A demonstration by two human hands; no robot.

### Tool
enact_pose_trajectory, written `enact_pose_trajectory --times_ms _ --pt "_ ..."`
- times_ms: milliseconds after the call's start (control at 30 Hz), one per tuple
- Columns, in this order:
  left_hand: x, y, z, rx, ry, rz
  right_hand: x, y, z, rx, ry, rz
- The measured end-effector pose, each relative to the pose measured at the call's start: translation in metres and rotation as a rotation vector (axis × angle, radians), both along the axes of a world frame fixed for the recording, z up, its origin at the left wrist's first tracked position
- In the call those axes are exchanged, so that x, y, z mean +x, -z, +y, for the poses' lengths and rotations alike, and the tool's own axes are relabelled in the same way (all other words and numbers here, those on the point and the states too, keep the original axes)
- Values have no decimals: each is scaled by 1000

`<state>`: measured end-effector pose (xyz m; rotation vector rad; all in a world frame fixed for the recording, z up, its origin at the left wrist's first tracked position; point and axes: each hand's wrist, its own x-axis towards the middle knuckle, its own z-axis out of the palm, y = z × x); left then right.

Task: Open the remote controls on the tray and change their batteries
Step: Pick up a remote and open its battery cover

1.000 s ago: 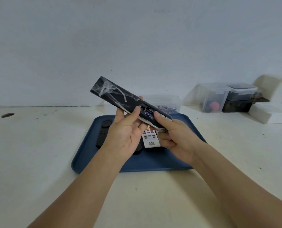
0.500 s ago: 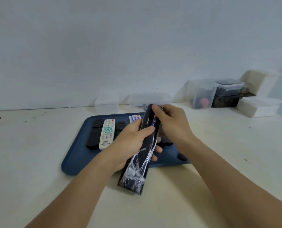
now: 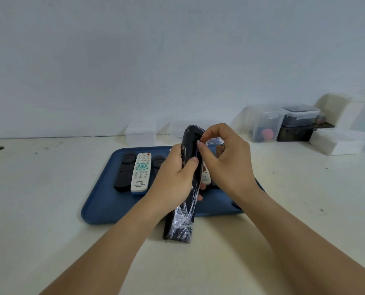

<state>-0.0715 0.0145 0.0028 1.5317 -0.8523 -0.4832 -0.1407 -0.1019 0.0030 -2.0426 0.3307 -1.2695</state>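
One black remote (image 3: 188,167) is up over the tray's (image 3: 105,207) near edge, your left hand (image 3: 173,177) clamped round it, right hand (image 3: 222,158) pinching at its open battery bay; swap unfinished, white remote (image 3: 141,172) and others untouched near the far-left corner.

— Where does the view sit?
— Head height, facing forward and slightly down across the table (image 3: 49,209) to the wall (image 3: 177,60).
— How near?
— Close; forearms enter from the bottom edge, tray (image 3: 105,201) mid-frame. Only one view.
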Motion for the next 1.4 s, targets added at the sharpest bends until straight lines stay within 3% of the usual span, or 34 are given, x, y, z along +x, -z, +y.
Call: enact_pose_trajectory --times_ms 233,400,1033,1333,1400 --pt "3 3 1 42 -15 -182 2 0 3 -59 63 -4" --pt "3 3 1 35 -65 -233 8 0 7 16 40 -10" --pt "4 7 -4 50 -52 -82 21 9 3 231 -65 -47" --pt "7 6 -3 21 -101 -115 23 6 11 401 -35 -10" --pt "8 4 -2 -6 -109 -91 25 2 12 663 -139 -87"
